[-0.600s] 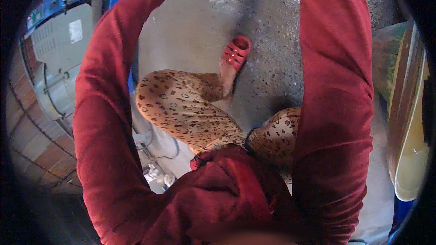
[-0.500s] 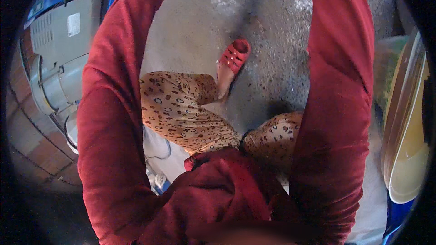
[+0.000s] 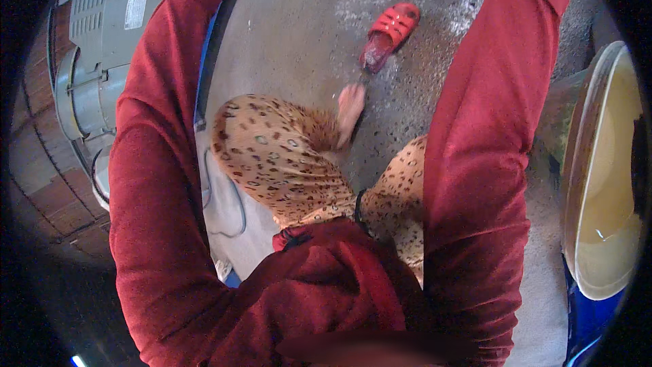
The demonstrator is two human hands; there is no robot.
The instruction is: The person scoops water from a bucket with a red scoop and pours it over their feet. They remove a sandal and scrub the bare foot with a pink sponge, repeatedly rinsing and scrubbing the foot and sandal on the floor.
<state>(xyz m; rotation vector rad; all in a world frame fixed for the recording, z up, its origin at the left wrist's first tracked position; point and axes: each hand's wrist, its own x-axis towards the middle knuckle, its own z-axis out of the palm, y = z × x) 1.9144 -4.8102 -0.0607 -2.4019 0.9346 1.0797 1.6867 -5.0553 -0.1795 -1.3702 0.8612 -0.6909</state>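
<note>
Floor (image 3: 299, 47), upper centre: bare foot (image 3: 350, 107) has slipped from red sandal (image 3: 394, 25), now unworn; hands unseen, grip we can't tell.

Red sandal (image 3: 397, 24) on grey floor (image 3: 292, 41)

Deep red on both sleeves (image 3: 479, 129)! Tan trousers (image 3: 278, 163), dark leopard spots all over! Bright red slipper (image 3: 394, 26), speckled grey floor (image 3: 292, 47), grey-green machine (image 3: 92, 95), and the cream-rimmed basin (image 3: 603, 268) yellowish inside!

Rough grey floor (image 3: 292, 41), brownish tile-like surface (image 3: 51, 156) far left
</note>
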